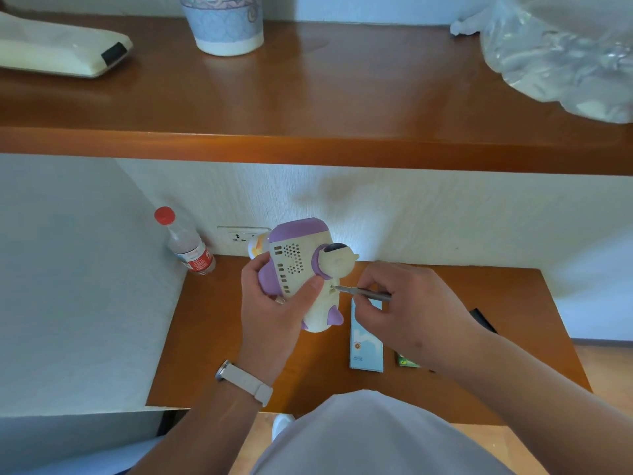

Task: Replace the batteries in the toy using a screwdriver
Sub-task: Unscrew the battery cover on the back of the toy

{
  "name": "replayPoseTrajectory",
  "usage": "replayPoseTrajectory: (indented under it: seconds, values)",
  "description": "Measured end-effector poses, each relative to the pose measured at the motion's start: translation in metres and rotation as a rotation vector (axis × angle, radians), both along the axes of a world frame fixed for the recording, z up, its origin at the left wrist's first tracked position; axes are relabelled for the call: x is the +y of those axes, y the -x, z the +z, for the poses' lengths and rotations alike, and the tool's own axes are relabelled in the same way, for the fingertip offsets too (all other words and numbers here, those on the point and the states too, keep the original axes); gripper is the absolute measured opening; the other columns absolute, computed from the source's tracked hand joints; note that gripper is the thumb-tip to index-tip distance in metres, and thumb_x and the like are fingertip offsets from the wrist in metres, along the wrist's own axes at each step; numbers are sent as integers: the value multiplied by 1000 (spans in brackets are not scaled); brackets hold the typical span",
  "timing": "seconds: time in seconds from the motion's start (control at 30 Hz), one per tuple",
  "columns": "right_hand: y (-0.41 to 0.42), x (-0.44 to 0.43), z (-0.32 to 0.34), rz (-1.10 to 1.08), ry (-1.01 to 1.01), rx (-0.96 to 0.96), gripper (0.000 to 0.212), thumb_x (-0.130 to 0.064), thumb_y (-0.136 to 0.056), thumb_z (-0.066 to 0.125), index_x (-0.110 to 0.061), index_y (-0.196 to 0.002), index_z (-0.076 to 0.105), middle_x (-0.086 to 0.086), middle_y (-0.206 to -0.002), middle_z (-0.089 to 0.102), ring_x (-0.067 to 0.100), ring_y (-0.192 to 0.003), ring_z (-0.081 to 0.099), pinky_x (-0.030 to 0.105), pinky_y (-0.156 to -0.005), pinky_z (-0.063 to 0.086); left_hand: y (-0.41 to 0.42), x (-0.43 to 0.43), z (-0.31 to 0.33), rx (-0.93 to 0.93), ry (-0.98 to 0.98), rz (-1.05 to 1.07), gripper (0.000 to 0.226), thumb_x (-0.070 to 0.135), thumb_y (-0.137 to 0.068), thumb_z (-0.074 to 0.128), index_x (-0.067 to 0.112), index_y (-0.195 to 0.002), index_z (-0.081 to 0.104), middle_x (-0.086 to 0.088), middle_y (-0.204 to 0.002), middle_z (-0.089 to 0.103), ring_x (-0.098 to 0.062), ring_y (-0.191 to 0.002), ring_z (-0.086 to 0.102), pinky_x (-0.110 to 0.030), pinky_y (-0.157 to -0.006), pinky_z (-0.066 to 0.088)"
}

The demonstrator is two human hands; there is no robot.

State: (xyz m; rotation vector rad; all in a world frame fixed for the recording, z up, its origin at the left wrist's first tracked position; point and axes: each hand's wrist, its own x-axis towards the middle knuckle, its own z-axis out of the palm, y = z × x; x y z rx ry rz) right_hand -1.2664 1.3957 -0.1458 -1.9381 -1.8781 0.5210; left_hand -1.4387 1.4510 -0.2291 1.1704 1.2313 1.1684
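Your left hand (274, 303) grips the toy (301, 269) from its left side, fingers curled behind the body and the thumb pressed across the cream face with the speaker holes and slots. You hold the toy raised above the brown desk (212, 337), in front of the wall socket (239, 236). Its long axis runs away from you: the purple cap points up and toward the wall, and the end with the small purple feet points down toward you, leaning slightly to your right. A small round-headed figure sticks out of the toy's right side.

Your right hand (404, 303) pinches the screwdriver (363, 292) with the fingers curled round its slim grey handle. The tool lies almost level, its long axis running left to right. Its tip points left and touches a small recess on the toy's side, just under the figure and beside your left thumb.

A pale-strapped watch (243, 377) sits on your left wrist. On the desk under your right hand lies a light blue box (365, 344), with a small green packet (406, 361) just beside it and a black object (483, 320) near the desk's right edge. A water bottle (188, 245) with a red cap stands in the far left corner. On the shelf (308, 97) above stand a patterned cup (226, 25), a clear plastic bag (565, 53) and a cream device (61, 46).
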Motion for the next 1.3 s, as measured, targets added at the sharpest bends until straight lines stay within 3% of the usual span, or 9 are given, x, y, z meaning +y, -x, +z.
replayPoseTrajectory:
  seconds: [0.1,0.2,0.37,0.63,0.77,0.87,0.97,1.1,1.3]
  values:
    - [-2,2,1,-18,23,-35,36,-52,-85,45,-21,-78,62,-3,-59,54,18,-55,52,25,-49,36,-1,-1,1,4,-4,-4,62,38,-64,82,45,-112,44,30,-97,62,2,-100,63,-21,-65,59]
    - [-5,4,-1,-26,59,-90,42,-55,-88,44,-19,-72,58,0,-57,56,17,-51,52,23,-46,33,-2,-1,2,1,-2,-2,63,42,-61,81,46,-112,44,33,-96,61,4,-101,62,-20,-65,59]
    - [-8,5,-2,26,91,-137,36,-49,-95,48,-24,-71,53,-2,-59,59,17,-57,62,19,-43,33,-2,-2,3,13,-11,-6,64,44,-60,81,47,-112,44,34,-96,62,6,-100,63,-19,-64,59]
    - [-9,3,1,79,105,-70,11,-33,-95,56,-28,-89,48,-6,-75,61,19,-72,64,28,-58,54,-2,-4,3,22,2,-4,62,45,-61,80,47,-112,44,37,-94,60,10,-100,60,-15,-62,56]
    - [-8,0,0,21,116,-38,28,-61,-87,48,-34,-93,52,-8,-73,63,14,-63,63,23,-55,56,-3,-2,6,27,-7,0,60,41,-65,82,49,-111,43,38,-93,60,11,-100,60,-14,-61,56]
    - [-9,-2,0,0,110,-59,47,-70,-79,33,-29,-87,56,-7,-65,61,12,-55,59,22,-48,48,-4,-4,9,39,-21,-4,61,47,-62,79,48,-111,43,40,-93,59,13,-99,59,-11,-60,54]
    - [-12,-3,0,-8,106,-73,45,-66,-82,30,-27,-75,52,-4,-60,59,13,-57,61,19,-44,35,-4,-6,11,33,-26,-18,62,46,-61,79,48,-112,43,39,-94,60,12,-99,60,-12,-60,54]
    - [-13,-6,4,14,104,-100,37,-56,-94,41,-28,-69,47,-4,-60,59,12,-54,58,18,-44,31,-5,-9,14,28,-32,-38,62,45,-61,79,45,-111,44,39,-95,61,11,-99,61,-13,-61,55]
    - [-14,-11,11,45,85,-46,22,-41,-96,52,-22,-84,52,0,-71,63,22,-73,67,34,-55,52,-5,-12,16,34,-43,-51,62,45,-61,79,44,-112,44,38,-96,61,10,-100,62,-15,-62,57]
